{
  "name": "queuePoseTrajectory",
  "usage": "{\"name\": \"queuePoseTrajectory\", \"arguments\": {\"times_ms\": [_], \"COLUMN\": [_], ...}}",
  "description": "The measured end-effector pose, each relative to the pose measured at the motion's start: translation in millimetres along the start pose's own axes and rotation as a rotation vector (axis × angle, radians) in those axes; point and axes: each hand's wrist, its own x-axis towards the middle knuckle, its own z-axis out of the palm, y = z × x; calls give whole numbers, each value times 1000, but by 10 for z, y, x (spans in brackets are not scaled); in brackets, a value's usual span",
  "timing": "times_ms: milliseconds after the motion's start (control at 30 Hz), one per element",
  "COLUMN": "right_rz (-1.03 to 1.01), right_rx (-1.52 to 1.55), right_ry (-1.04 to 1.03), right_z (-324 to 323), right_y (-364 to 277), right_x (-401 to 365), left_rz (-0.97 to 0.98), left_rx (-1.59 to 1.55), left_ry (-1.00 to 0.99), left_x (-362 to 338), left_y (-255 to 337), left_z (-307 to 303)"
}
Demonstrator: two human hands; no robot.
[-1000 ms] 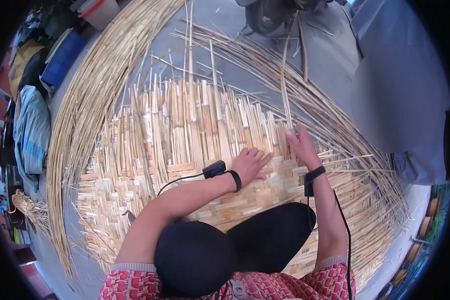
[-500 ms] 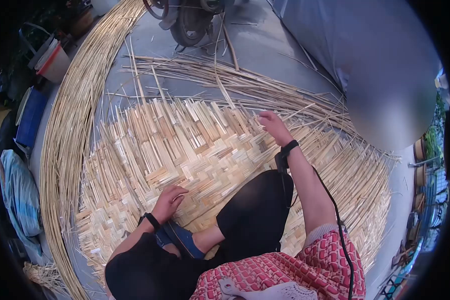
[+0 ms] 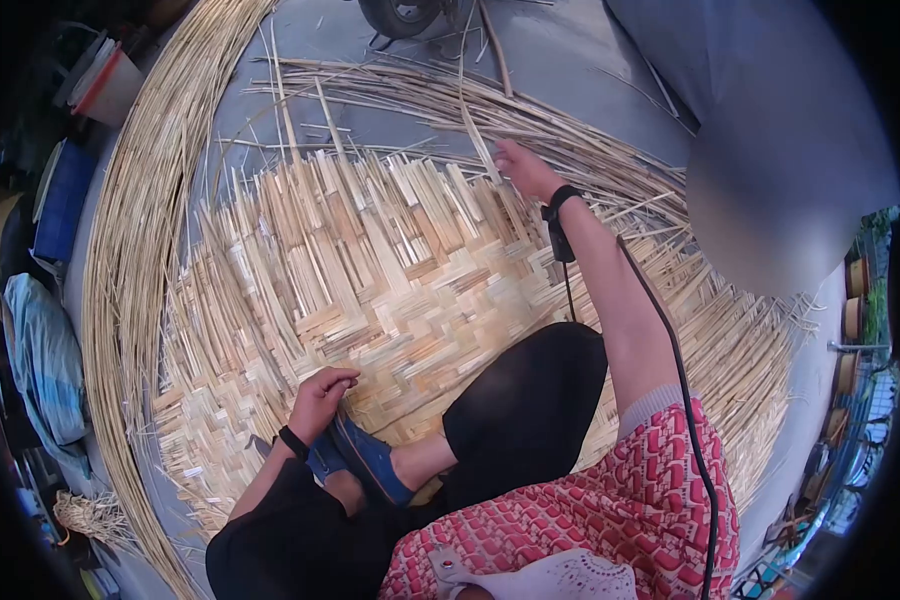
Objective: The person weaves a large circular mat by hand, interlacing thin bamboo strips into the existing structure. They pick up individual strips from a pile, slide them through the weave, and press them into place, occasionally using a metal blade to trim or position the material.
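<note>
A woven mat of flattened pale reed strips (image 3: pixel 410 320) spreads under and in front of me, its far edge ending in loose, upright strip ends. My right hand (image 3: pixel 528 168) is stretched out to that far edge, its fingers closed at a long reed strip (image 3: pixel 478 135) that sticks out beyond the weave. Close to my blue shoe (image 3: pixel 370 455), my left hand (image 3: pixel 320 398) hovers low over the mat with curled fingers and the thumb against them. Whether anything small is inside it is hidden.
Loose reed stalks (image 3: pixel 400 82) lie across the floor beyond the mat. A long bundle of reeds (image 3: pixel 135 240) runs down the left side. A wheel (image 3: pixel 400 15) stands at the top. Left are a white bucket (image 3: pixel 110 85) and a blue box (image 3: pixel 65 200); a blurred person (image 3: pixel 790 170) is at right.
My right hand has moved forward and slightly left, up to the reed strip. The left hand has shifted slightly left and its fingers have closed further. The view has tilted down a little.
</note>
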Motion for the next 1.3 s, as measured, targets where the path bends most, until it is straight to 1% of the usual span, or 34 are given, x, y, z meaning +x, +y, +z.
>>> {"name": "queuePoseTrajectory", "arguments": {"times_ms": [33, 67, 100, 133, 167, 233, 267, 300, 333, 367, 400, 433, 467, 533, 567, 633, 667, 700, 733, 767, 800, 833, 867, 933, 1000, 1033, 1067, 1100, 1133, 1167, 1200, 1233, 1267, 1300], "right_rz": [93, 98, 72, 46, -12, -1, 4, 45, 56, 24, -9, 0, 8, -41, -31, 45, 23, 15, 47, 124, 91, 21, 16, -112, -17, -26, 127, 294, 292, 226, 144, 82, 24, 160], "right_rx": [218, 216, 266, 314, 321, 266, 217, 313, 305, 277, 251, 231, 230, 214, 293, 533, 561, 566, 704, 798, 863, 769, 784, 335, 813, 835, 1080, 1310, 1309, 1799, 2263, 1967, 1664, 1456], "right_ry": [-65, -76, -211, -348, -333, -363, -379, -347, -357, -316, -273, -236, -241, -224, -209, -194, -190, -101, -27, -11, -14, 74, 59, 327, 435, 406, 450, 501, 490, 256, -34, 122, 268, 539], "right_z": [-51, -147, -283, -387, -413, -428, -450, -479, -507, -531, -554, -577, -582, -607, -594, -583, -568, -545, -513, -518, -514, -458, -375, -242, -171, -198, -266, -367, -446, -495, -600, -830, -1003, -1131], "right_y": [-84, -230, -433, -602, -720, -785, -826, -977, -1055, -1107, -1155, -1218, -1183, -1096, -1027, -1047, -960, -1057, -1137, -1160, -1050, -1149, -1226, -1340, -1227, -1198, -1149, -1047, -821, -518, -216, 145, 373, 172], "right_x": [58, 78, 83, 89, 38, -19, -69, -194, -281, -350, -416, -492, -541, -587, -606, -671, -652, -679, -693, -702, -702, -808, -961, -1308, -1496, -1533, -1572, -1639, -1697, -1713, -1700, -1665, -1676, -1676], "left_rz": [67, 134, 142, 190, 239, 262, 194, 118, 87, 110, 132, 154, 147, 142, 133, 166, 204, 216, 214, 218, 208, 196, 193, 221, 283, 259, 229, 281, 339, 350, 378, 402, 407, 538], "left_rx": [44, 86, 38, 32, 25, -88, -257, -337, -504, -636, -653, -666, -671, -923, -954, -869, -874, -919, -891, -894, -931, -951, -942, -1055, -806, -841, -984, -862, -743, -744, -692, -640, -643, -440], "left_ry": [-38, -80, -97, -135, -170, -227, -268, -298, -282, -262, -255, -250, -251, -322, -304, -307, -290, -271, -249, -224, -186, -176, -155, -166, -107, -115, -176, -171, -171, -159, -251, -341, -333, -347], "left_x": [74, 164, 280, 436, 622, 1052, 1295, 1524, 1754, 1917, 2074, 2196, 2272, 2381, 2364, 2375, 2409, 2363, 2353, 2353, 2349, 2408, 2401, 2309, 2253, 2213, 2149, 2095, 2094, 2080, 2063, 2042, 2034, 2065], "left_y": [18, 45, 107, 231, 373, 629, 721, 913, 1056, 1230, 1343, 1411, 1413, 1396, 1401, 1387, 1361, 1432, 1465, 1485, 1524, 1516, 1530, 1645, 1564, 1537, 1555, 1597, 1596, 1595, 1584, 1554, 1502, 1458], "left_z": [28, 64, 125, 178, 240, 481, 657, 801, 1005, 1177, 1347, 1500, 1634, 1842, 1906, 1929, 1972, 1960, 1963, 1978, 1984, 2044, 2043, 2063, 2079, 2145, 2164, 2113, 2107, 2058, 2003, 1959, 1953, 1948]}}
